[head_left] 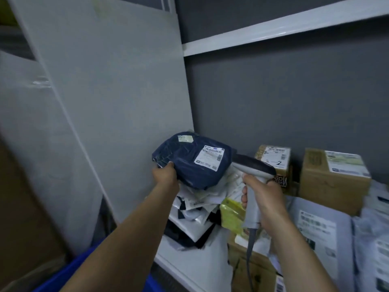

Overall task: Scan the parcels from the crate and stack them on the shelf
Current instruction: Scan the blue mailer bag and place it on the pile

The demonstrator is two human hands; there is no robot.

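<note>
A dark blue soft parcel (185,161) with a white barcode label lies on top of a pile of mailer bags (202,199) on the white shelf (202,266). My left hand (165,172) grips the parcel's near left edge. My right hand (263,199) holds a grey handheld scanner (251,165) by its handle, its head beside the parcel's right side and its cable hanging down. A corner of the blue crate (80,268) shows at the bottom left, under my left arm.
Cardboard boxes (330,180) stand at the back right of the shelf, with grey mailer bags (328,234) in front of them. A yellow bag (231,216) and another box (250,268) lie near the scanner. A white side panel (115,91) walls the left; an upper shelf (273,32) runs overhead.
</note>
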